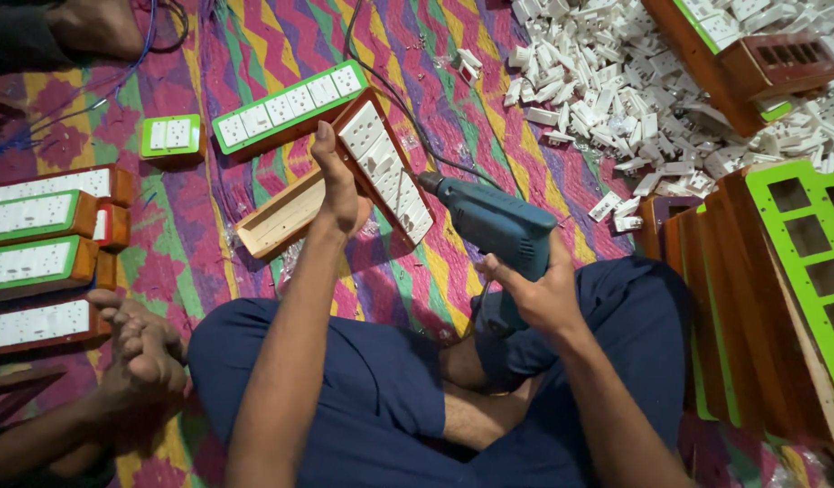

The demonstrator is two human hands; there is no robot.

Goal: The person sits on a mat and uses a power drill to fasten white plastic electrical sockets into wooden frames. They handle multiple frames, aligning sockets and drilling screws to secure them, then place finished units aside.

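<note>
Spread underneath, across the whole floor: a zigzag mat (pixel 254 54) in pink, yellow and green. Far right, a heap of loose white switch parts (pixel 616 81); near right, a stack of wooden frames with green faceplates (pixel 778 271). Along the left edge, 4 finished boards (pixel 37 244) in a row, plus another person's feet (pixel 141 348) beside them.

In the middle, tilted up off the mat: a wooden switch board box (pixel 381 167) with white sockets, propped by the left hand (pixel 337 185), palm flat behind it, fingers extended rather than curled. Just right of it, a blue electric drill (pixel 494 226), tip touching the board's near edge, gripped firmly by the right hand (pixel 534 294), fingers wrapped round the handle.

Probably best done with the bit square to the wood, the board braced hard against the palm, thumb well away from the tip.
</note>
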